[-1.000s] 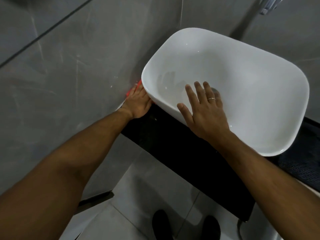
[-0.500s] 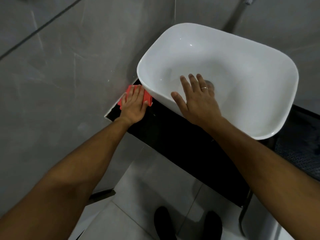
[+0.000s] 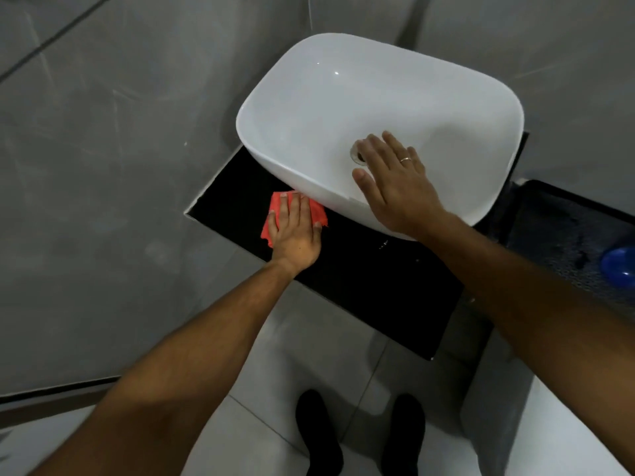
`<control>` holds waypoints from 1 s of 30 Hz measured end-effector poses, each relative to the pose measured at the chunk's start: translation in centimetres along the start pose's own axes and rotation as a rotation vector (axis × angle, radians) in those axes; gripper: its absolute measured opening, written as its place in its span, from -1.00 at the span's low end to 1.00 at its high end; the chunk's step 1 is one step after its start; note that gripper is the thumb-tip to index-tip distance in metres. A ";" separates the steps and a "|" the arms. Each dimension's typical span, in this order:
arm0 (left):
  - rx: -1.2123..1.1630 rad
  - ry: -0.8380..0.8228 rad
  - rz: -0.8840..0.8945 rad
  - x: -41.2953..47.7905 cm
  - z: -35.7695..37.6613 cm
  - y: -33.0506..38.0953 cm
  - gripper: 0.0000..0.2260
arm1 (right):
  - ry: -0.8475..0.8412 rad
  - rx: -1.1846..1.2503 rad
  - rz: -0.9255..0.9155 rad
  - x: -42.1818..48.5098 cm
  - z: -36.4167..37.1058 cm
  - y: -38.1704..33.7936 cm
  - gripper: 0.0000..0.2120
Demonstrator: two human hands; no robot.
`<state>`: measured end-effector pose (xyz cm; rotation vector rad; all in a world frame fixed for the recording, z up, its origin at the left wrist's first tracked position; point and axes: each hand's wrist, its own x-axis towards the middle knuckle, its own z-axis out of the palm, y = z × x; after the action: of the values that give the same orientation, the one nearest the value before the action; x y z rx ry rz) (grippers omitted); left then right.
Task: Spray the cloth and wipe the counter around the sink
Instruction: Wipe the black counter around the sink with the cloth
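A red cloth (image 3: 277, 205) lies on the black counter (image 3: 360, 286), right in front of the white basin sink (image 3: 309, 108). My left hand (image 3: 294, 232) presses flat on the cloth, fingers pointing toward the basin's near wall. My right hand (image 3: 395, 187) rests palm down over the basin's front rim, fingers spread, with a ring on one finger and its fingertips beside the drain (image 3: 355, 155). It holds nothing. No spray bottle can be seen.
Grey tiled walls close in on the left and behind the sink. A wet dark surface with a blue object (image 3: 618, 266) lies at the right edge. Below the counter's front edge are a pale tiled floor and my two dark shoes (image 3: 319, 438).
My left hand has slid the red cloth from the back left corner beside the basin forward and rightward along the counter's front. The right hand stays on the basin rim.
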<state>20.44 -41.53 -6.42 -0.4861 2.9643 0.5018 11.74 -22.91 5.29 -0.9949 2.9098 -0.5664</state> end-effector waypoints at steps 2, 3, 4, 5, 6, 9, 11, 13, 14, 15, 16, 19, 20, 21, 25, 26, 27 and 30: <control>-0.029 0.003 -0.005 -1.0 0.6 1.5 -0.41 | 0.011 0.004 0.019 -0.9 -0.7 1.9 -0.44; -0.047 0.011 -0.007 -1.5 1.0 2.4 -0.41 | 0.016 0.008 0.043 -1.4 -1.0 2.9 -0.44; -0.068 0.021 -0.012 -2.0 1.3 3.3 -0.39 | 0.021 0.014 0.074 -1.8 -1.3 3.8 -0.43; -0.087 0.029 -0.024 -2.5 1.6 4.1 -0.36 | 0.026 0.028 0.106 -2.1 -1.5 4.6 -0.41; -0.098 0.040 -0.035 -2.9 1.9 4.9 -0.33 | 0.028 0.051 0.134 -2.5 -1.7 5.3 -0.38; -0.107 0.114 -0.038 -3.7 2.4 6.0 -0.38 | 0.015 0.141 0.185 -3.1 -2.1 6.0 -0.27; -0.131 0.179 -0.027 -4.0 2.3 6.1 -0.44 | 0.007 0.172 0.197 -3.3 -2.1 6.0 -0.23; -0.200 0.228 -0.023 -4.3 2.1 6.5 -0.47 | 0.005 0.183 0.210 -3.4 -2.0 6.0 -0.24; -0.247 0.242 -0.018 -4.5 2.0 7.1 -0.49 | 0.007 0.183 0.214 -3.4 -1.9 6.0 -0.24; -0.299 0.248 -0.012 -4.9 2.1 7.8 -0.50 | 0.009 0.182 0.215 -3.4 -1.9 6.0 -0.24; -0.350 0.251 -0.003 -5.4 2.2 8.7 -0.52 | 0.012 0.181 0.214 -3.5 -1.9 5.9 -0.24; -0.446 0.234 -0.003 -6.7 2.6 11.0 -0.54 | 0.017 0.169 0.210 -3.6 -1.7 5.7 -0.21; -0.443 0.218 0.000 -7.0 2.8 11.5 -0.55 | 0.016 0.163 0.212 -3.6 -1.6 5.7 -0.21; -0.391 0.192 0.028 -7.4 3.2 11.9 -0.56 | 0.014 0.158 0.214 -3.5 -1.5 5.6 -0.20; -0.057 -0.008 0.226 -8.9 5.5 14.9 -0.45 | 0.002 0.134 0.229 -3.6 -1.5 5.5 -0.18; -0.022 -0.031 0.229 -9.1 5.9 15.6 -0.42 | -0.007 0.122 0.228 -3.6 -1.6 5.5 -0.17; 0.002 -0.038 0.234 -9.1 6.2 15.9 -0.42 | -0.018 0.110 0.226 -3.6 -1.6 5.4 -0.16; 0.117 -0.076 0.297 -9.0 6.4 15.5 -0.45 | -0.039 0.083 0.237 -3.5 -1.6 5.4 -0.17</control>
<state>24.13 -22.82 -6.42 -0.0136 2.9817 0.3586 11.17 -16.32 4.60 -0.6321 2.8852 -0.6395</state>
